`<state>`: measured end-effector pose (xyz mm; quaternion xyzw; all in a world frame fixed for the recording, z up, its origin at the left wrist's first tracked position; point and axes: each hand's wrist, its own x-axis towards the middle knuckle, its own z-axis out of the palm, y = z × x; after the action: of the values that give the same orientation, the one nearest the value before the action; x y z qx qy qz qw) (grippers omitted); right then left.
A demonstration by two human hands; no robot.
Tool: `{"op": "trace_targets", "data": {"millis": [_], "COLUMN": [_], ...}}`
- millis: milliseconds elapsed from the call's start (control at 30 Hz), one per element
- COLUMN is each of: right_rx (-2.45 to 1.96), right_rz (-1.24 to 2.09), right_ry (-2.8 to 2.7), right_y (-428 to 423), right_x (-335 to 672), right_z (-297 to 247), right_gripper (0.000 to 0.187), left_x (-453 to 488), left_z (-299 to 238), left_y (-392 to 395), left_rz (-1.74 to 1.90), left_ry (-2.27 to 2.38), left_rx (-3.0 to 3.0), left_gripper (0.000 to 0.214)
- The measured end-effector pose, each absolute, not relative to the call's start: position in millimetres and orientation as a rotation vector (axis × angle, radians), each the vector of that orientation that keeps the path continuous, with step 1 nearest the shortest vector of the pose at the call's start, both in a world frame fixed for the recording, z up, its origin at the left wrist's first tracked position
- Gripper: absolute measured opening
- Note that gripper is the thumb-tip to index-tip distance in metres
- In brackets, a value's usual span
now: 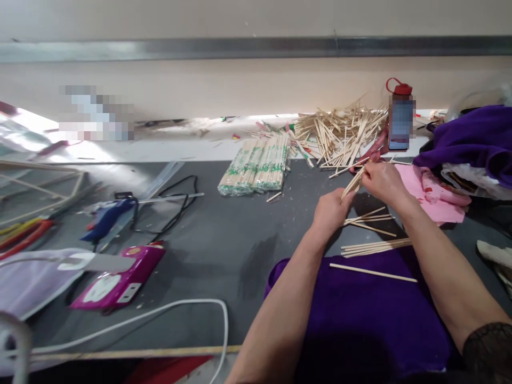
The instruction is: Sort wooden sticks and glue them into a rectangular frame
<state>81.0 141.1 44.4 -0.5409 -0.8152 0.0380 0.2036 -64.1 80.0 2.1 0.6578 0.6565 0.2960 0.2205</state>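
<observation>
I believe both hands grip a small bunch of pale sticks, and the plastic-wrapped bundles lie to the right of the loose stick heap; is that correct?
One thing is off: in the head view, the plastic-wrapped bundles lie to the left of the loose stick heap. The rest holds: the left hand and right hand both grip a small bunch of pale sticks.

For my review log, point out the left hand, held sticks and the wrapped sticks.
Left hand (331, 212), head view: middle of hand.
Held sticks (353, 183), head view: stretch between hands.
Wrapped sticks (256, 163), head view: wrapping's middle.
</observation>
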Motion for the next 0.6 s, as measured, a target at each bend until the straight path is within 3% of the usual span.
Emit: {"op": "trace_targets", "data": {"millis": [133,267,433,600], "right_rx": [-1.512,-1.224,-0.904,-0.787], "right_rz": [0.446,0.964,1.271,1.783], "right_ry": [-2.018,-1.555,-1.765,-2.207], "right_y": [147.0,133.0,49.5,-57.0], "right_x": [89.8,100.9,91.0,71.0], "right_z": [48.0,93.0,155.0,130.5], "right_gripper": [0.019,0.013,0.023,0.012], "left_x": [-66.0,-71.1,-71.8,-69.1], "left_z": [4.0,4.9,4.7,5.4], "left_y": [80.1,83.1,85.1,82.4], "left_rz": [0.858,1.029,1.159,1.2], "left_ry": [1.799,1.81,1.726,1.682], "left_rx": [1.815,1.679,1.53,1.512], "left_gripper": [0.036,0.036,0.032,0.034]}}
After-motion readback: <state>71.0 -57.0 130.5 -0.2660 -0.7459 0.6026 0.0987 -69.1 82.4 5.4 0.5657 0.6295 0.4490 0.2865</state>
